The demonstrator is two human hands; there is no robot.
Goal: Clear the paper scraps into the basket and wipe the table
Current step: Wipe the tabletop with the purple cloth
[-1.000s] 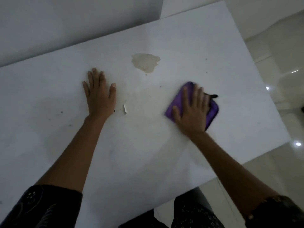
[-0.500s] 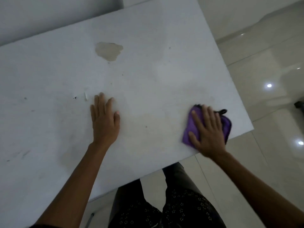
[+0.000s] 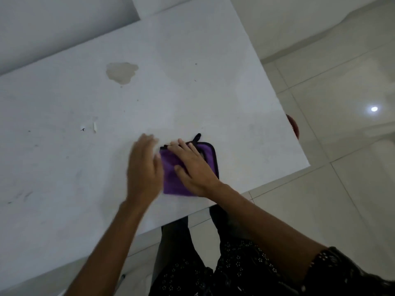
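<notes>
right hand (image 3: 192, 167) flat, fingers straight, pressing purple cloth (image 3: 171, 180) on table (image 3: 192, 92). left hand (image 3: 144, 167) blurred, fingers extended, just left of cloth. paper scrap (image 3: 94, 127) well left of cloth.

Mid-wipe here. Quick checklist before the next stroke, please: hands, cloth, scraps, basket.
1. Right hand flat on the purple cloth: ok.
2. Cloth wholly on the table, near its front edge: ok.
3. Left hand touching the cloth: cannot tell, it is blurred beside it.
4. Scraps cleared: not ok, a white paper scrap lies left of the hands.
5. Beige patch on the far side, stain or chip: cannot tell.
6. Reddish object past the table's right edge is the basket: cannot tell.
</notes>
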